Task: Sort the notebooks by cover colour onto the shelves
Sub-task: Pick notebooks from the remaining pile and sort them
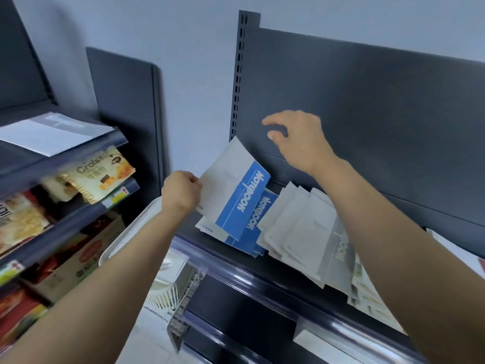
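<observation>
Here the left hand [181, 191] pinches a blue notebook [237, 198] lettered "NOTEBOOK".

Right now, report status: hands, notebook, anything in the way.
Left hand grips blue-and-white paper notebook by its edge, tilted over the dark metal shelf. Right hand open, raised, holding nothing. Fanned grey-and-white notebooks lie beside the blue stack.

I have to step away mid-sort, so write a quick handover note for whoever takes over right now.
Left hand grips a blue notebook by its edge, tilted over the blue pile on the shelf.
Right hand: open above the shelf, holding nothing.
Grey notebooks lie fanned right of the blue pile.
Done: blue and grey grouped.
Left: set down the held one; the pale notebooks far right probably need checking.
</observation>
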Demonstrator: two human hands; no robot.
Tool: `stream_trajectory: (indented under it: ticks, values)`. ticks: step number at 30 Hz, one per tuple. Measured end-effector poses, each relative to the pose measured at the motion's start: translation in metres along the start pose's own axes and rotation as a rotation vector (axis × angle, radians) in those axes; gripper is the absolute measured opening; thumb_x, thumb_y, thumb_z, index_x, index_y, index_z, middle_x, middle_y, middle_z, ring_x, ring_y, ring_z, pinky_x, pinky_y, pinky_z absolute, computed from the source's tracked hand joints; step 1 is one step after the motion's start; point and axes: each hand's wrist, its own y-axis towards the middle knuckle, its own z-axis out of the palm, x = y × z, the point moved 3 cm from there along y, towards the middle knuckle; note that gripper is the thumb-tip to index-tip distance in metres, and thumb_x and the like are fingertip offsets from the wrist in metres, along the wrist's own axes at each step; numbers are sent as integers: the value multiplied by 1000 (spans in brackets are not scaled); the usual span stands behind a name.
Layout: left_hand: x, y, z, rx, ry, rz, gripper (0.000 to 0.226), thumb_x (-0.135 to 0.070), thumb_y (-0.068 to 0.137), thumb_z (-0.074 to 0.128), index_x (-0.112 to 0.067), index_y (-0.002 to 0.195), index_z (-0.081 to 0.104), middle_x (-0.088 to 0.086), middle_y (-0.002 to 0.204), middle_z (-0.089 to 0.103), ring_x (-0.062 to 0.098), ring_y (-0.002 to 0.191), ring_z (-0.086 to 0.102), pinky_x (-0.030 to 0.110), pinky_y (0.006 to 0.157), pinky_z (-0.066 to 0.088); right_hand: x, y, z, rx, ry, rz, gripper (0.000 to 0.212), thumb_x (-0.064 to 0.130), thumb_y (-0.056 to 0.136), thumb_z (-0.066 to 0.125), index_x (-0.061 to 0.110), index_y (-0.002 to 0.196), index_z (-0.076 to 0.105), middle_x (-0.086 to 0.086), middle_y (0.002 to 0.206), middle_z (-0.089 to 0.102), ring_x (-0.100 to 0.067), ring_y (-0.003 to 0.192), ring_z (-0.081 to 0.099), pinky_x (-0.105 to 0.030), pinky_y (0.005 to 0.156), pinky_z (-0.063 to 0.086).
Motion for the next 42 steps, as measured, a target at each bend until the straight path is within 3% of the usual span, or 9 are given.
stream_trajectory:
  ticks: [5,9,12,15,18,22,28,34,42]
  values:
    - [33,15,39,310,209,-108,15,-9,88,54,2,88,65,20,92,66,36,87,62,32,66,44,1,1,6,-1,54,96,29,20,98,50,24,125,60,1,122,63,-18,117,53,-39,109,30]
    - [31,16,55,466,430,9,12,-12,90,54,-2,93,59,10,87,58,27,78,54,28,65,39,5,5,11,18,23,159,31,22,97,50,24,127,59,0,123,63,-18,117,53,-39,108,32]
    - [10,24,36,351,525,158,11,-16,93,50,-7,87,50,11,98,59,27,83,54,30,67,38,13,12,12,74,-139,152,33,28,99,47,25,130,55,-1,120,64,-22,115,54,-38,108,30]
    - [-21,30,3,202,507,293,23,-19,95,48,-5,112,55,12,115,55,31,99,54,35,76,40,31,20,8,103,-323,100,36,35,100,44,24,133,51,-3,121,63,-24,115,53,-36,105,28]
    - [-48,32,-39,16,519,413,27,-22,96,48,-8,119,53,12,115,54,32,103,53,38,82,41,60,33,1,73,-390,8,36,38,99,45,19,128,53,-5,117,62,-27,113,53,-36,103,27]
    - [-66,29,-98,-260,583,472,21,-22,95,50,-8,110,53,12,107,54,33,97,52,38,73,36,101,54,-4,28,-291,-128,37,36,98,48,15,127,54,-7,116,62,-28,112,53,-36,105,31]
    - [-40,6,-181,-592,732,333,14,-9,84,61,-1,96,61,20,91,58,39,83,53,38,65,30,164,79,7,-12,-106,-365,31,31,97,50,15,124,55,-4,115,60,-26,113,50,-33,98,24]
    - [-2,-33,-259,-834,814,115,19,-14,91,56,-1,105,59,20,103,56,40,93,50,44,75,35,238,91,22,-84,26,-547,26,27,95,53,16,118,60,-5,108,60,-28,111,49,-34,96,26]
    - [50,-31,-331,-950,829,28,24,-19,92,56,-3,110,58,19,108,56,39,98,49,45,80,36,319,116,53,-108,104,-541,29,26,98,50,17,125,56,-7,117,59,-30,115,46,-32,87,29]
